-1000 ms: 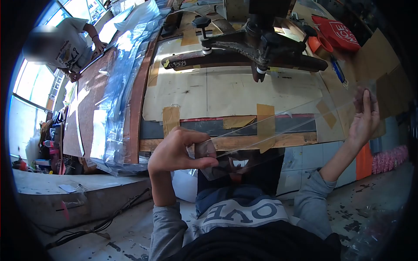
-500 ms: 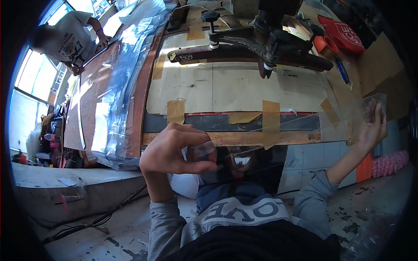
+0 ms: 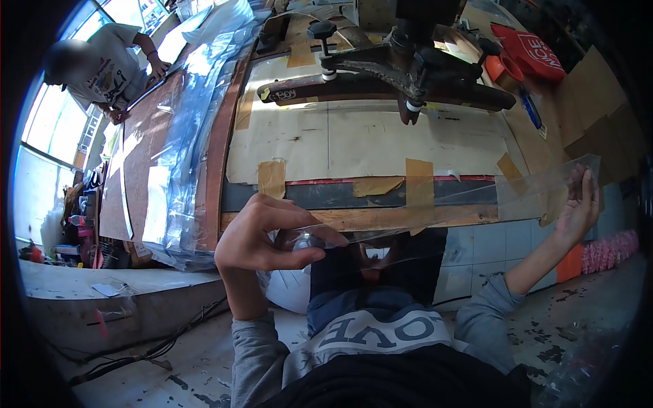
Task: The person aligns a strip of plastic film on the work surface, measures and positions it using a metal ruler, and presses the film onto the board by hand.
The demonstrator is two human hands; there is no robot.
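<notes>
A clear plastic sheet [image 3: 469,205] stretches between my two hands, in front of the workbench's near edge. My left hand [image 3: 269,234] is curled round its left end, thumb below and index finger above. My right hand [image 3: 578,204] grips the upper right corner, fingertips pressed against the plastic. Behind the sheet lies a cream board [image 3: 286,149] fixed with strips of brown tape [image 3: 420,183]. Over that board stands a dark metal clamp arm [image 3: 408,68] with a long bar [image 3: 299,92] and black knobs.
Folded clear plastic [image 3: 197,115] covers part of the brown table [image 3: 146,146] at left, where another person [image 3: 112,68] handles a thin strip. At right are a red bag [image 3: 527,51], an orange tape roll [image 3: 503,68], a blue cutter [image 3: 532,109] and cardboard [image 3: 598,102].
The sheet has tipped to a flatter angle between my hands. My left index finger reaches further right over its end, and my right hand has dropped slightly. The view has shifted a little.
</notes>
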